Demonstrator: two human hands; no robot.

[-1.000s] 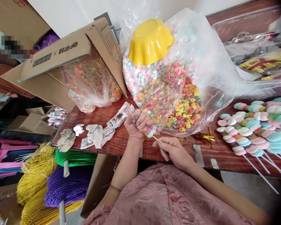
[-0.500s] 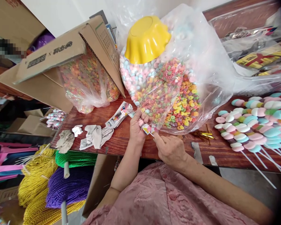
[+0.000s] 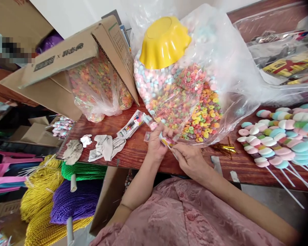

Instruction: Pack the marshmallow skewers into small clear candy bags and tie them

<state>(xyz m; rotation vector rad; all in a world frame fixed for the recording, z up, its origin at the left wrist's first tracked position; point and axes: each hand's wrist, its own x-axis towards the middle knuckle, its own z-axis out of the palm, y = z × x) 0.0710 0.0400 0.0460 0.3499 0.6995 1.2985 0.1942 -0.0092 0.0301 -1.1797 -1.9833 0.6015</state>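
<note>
My left hand (image 3: pixel 157 145) is closed around a candy skewer (image 3: pixel 153 126), pink at its upper end, partly covered by a printed clear wrapper (image 3: pixel 166 139). The fingers hide most of the candy. Just to the right, my right hand (image 3: pixel 191 160) pinches the skewer's thin white stick (image 3: pixel 172 149) at the wrapper's lower end. Beyond both hands lies a large clear bag of ring-shaped and pastel candies (image 3: pixel 205 118). A stack of printed wrappers (image 3: pixel 130 124) rests to the left of my left hand.
A yellow bowl (image 3: pixel 165 42) sits upside down on the candy bag. Finished-looking candy skewers (image 3: pixel 277 136) are piled at right. An open cardboard box (image 3: pixel 118 51), crumpled gloves (image 3: pixel 105 147) and gold twist ties (image 3: pixel 224 148) are on the table. Coloured cord bundles (image 3: pixel 75 201) stand lower left.
Both hands have shifted slightly right and down. My right hand has turned, its fingers now more extended along the stick. A small clear piece now shows beside my left hand.
</note>
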